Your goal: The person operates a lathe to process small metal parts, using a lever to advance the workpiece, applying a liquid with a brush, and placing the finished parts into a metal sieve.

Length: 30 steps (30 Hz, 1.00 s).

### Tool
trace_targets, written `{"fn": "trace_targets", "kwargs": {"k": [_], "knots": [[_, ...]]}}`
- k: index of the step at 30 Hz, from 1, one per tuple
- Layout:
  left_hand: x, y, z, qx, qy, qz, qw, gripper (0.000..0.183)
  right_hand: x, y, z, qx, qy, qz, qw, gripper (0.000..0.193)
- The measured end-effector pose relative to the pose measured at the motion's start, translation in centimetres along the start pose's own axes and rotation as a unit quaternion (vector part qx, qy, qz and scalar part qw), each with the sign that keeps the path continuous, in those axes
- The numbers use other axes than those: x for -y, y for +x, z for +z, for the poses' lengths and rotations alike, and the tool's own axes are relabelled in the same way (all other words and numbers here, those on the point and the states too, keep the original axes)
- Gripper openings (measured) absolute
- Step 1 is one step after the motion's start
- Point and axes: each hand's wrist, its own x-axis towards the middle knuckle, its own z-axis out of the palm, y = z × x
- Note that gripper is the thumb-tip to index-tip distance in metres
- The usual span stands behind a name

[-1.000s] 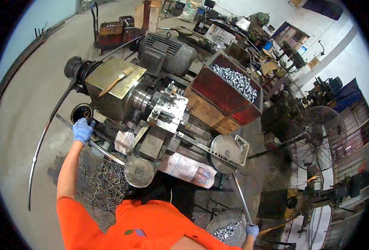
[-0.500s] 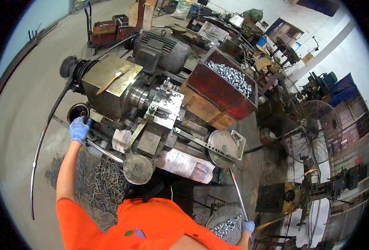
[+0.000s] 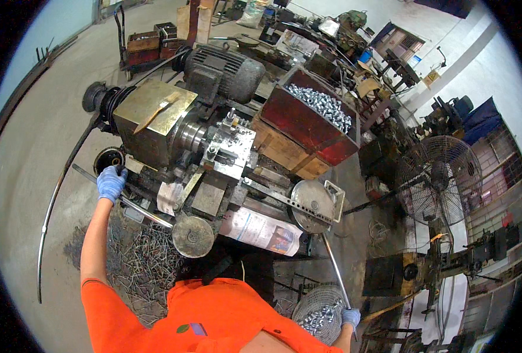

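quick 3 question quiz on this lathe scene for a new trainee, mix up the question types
1. True or false: the left hand wears a blue glove.
2. What does the right hand grip? A) long metal lever B) hammer C) red bin
3. Fill in: the mesh basket near the right hand holds small metal ____.

Key: 1 true; 2 A; 3 parts.

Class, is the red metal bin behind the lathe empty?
No, the red metal bin is piled with small shiny metal parts.
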Motion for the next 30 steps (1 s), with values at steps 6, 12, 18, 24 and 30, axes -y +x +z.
{"fn": "trace_targets", "kwargs": {"k": [6,12,18,24,30], "knots": [[0.5,0.0,0.2,-0.008,0.014,0.000,1.000,0.029,1.8,-2.0,-2.6,0.017,0.036,0.014,0.999,0.035],[0.0,-0.1,-0.1,-0.011,-0.006,0.015,1.000,0.029,-0.2,-0.6,0.0,0.001,0.024,0.014,1.000,0.035],[-0.4,-0.4,-0.6,-0.012,-0.016,0.015,1.000,0.028,-0.9,-0.3,0.7,0.011,0.005,-0.002,1.000,0.046],[0.1,-0.3,-0.4,-0.008,-0.014,0.006,1.000,0.029,0.3,-1.3,-0.5,0.010,0.018,0.023,1.000,0.034],[0.4,0.2,0.3,0.002,-0.020,0.032,0.999,0.031,-0.5,-1.5,0.6,-0.051,0.022,0.021,0.998,0.038]]}}
